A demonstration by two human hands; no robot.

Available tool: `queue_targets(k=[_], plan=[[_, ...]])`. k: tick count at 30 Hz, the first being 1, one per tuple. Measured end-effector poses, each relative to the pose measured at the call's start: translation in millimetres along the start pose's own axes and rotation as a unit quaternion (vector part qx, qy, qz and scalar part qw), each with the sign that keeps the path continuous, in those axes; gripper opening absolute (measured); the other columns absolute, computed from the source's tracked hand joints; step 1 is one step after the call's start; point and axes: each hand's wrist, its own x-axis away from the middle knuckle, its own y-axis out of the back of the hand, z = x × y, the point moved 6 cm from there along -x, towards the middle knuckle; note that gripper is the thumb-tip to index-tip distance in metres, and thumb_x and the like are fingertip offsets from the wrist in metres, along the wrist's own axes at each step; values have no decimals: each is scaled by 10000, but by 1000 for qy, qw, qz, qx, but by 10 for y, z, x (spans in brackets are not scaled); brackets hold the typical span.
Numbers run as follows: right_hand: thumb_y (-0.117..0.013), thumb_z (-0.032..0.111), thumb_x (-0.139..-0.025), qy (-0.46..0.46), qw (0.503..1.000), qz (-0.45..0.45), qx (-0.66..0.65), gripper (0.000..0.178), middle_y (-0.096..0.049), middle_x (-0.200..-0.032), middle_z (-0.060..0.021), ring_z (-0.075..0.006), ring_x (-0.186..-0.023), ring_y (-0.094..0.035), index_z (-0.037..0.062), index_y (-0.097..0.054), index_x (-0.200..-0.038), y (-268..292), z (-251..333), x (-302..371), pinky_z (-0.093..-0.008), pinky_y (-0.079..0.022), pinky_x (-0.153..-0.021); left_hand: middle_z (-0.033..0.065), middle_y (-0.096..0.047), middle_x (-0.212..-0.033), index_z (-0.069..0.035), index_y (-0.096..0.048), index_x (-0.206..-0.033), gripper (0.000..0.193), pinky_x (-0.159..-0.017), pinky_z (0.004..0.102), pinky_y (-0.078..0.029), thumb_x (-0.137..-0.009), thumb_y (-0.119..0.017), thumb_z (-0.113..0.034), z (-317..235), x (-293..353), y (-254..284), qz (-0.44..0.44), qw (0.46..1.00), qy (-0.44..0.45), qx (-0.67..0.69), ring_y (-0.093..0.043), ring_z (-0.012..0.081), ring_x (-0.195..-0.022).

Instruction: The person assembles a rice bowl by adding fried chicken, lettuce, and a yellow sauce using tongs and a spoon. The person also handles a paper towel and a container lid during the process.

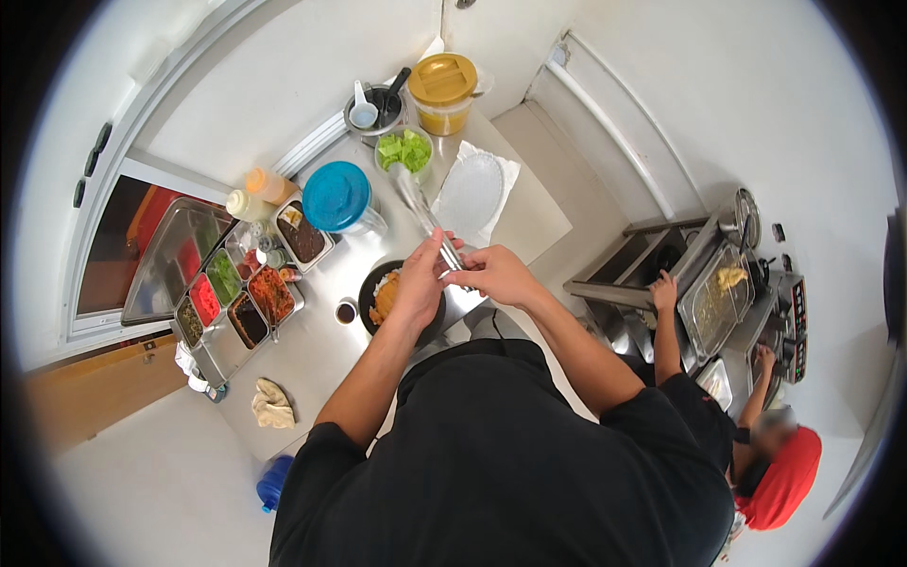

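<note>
Right hand: the bare right hand (498, 277) was nearly closed, thumb and fingertips pinching the near end of the long silver metal tongs (412, 194)
Left hand: the bare left hand (420, 283) was curled closed around the same tongs, just beside the right
Tongs: they slanted up and away from both hands, above the brushed steel counter (321, 369), their far tips overlapping the lettuce bowl in view; whether they touched it could not be told
Bowl: a round black bowl (433, 326) sat partly hidden beneath the left hand, with white rice and orange-brown food (384, 299) inside
Sauce: a small cup of dark liquid (346, 312) stood just left of the bowl
Tub: a clear round container with a bright blue lid (337, 194) stood beyond the bowl
Plate: a pale oval plate (470, 194) lay on white paper (508, 178)
Lettuce: green leaves (404, 149) filled a clear round bowl (382, 163)
Far end: a clear tub with a mustard-yellow lid (442, 79) stood beyond the lettuce
</note>
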Motion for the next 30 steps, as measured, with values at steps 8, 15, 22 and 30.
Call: queue_targets(k=[8,15,22,30], plan=[[-777,362,-839,-36,982,-143,-114,369,-548,-582,-20,-98,-521,-489,7,-703,-770,-267,-541,762,-289,-397,-496,40,-667,-1098,-53,-649,-1164,429,-855,331,-491,-950,-664,-424,447,241,-89,89,979,95,-155,-616,144,-977],[-730,370,-835,-26,973,-202,-110,394,-587,-605,-64,-130,-539,-521,-24,-717,-827,5,-794,1170,-319,-443,-531,76,-691,-1085,-2,-655,-1135,375,-883,344,-495,-934,-696,-316,723,308,-567,184,918,165,-311,-646,160,-966],[-764,380,-813,-2,956,-285,-66,411,-571,-584,-60,-122,-554,-534,-16,-684,-738,426,-984,1490,-319,-432,-528,191,-683,-1062,172,-353,-1410,852,-810,321,-548,-832,-818,-248,819,199,-1130,223,895,88,-377,-680,207,-952],[-756,417,-855,-61,960,-238,-131,427,-599,-603,-7,-97,-520,-504,11,-700,-733,652,-1223,1608,-275,-395,-495,230,-664,-1140,142,-374,-1409,817,-894,361,-555,-859,-797,-289,1073,-189,-1374,110,961,42,-249,-674,257,-1038]])
